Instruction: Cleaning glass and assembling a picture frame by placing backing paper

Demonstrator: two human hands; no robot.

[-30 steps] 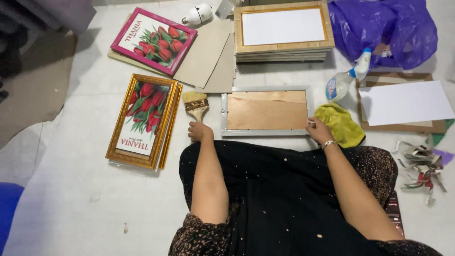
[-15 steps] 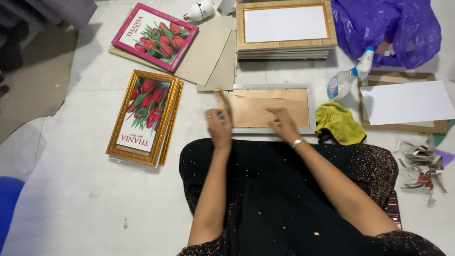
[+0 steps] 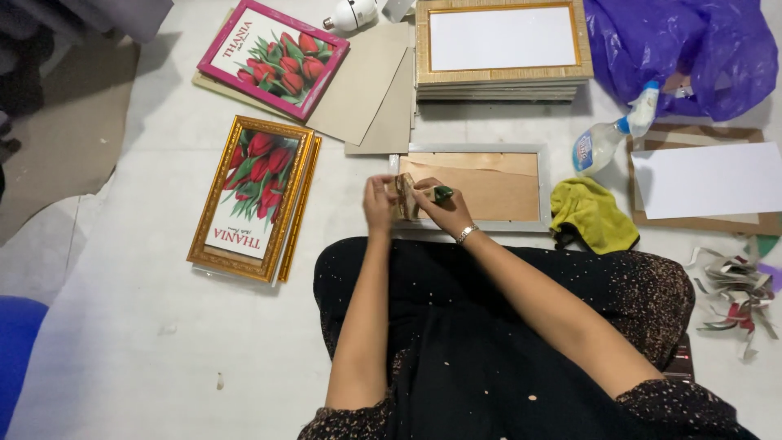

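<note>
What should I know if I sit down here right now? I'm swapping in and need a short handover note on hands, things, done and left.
Left hand and right hand both hold the paintbrush over the left end of the silver frame.
The frame lies face down on the floor, brown backing up.
Yellow cloth and spray bottle lie to its right.
Done: two tulip pictures, in a gold frame and a pink frame.
Left: the silver frame, plus the stack of frames behind it.

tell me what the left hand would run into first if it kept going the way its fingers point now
Probably the paintbrush: the left hand points its fingers up and to the right, already at the bristles. Past it lies the silver frame with its brown backing, though depth is hard to judge.
</note>
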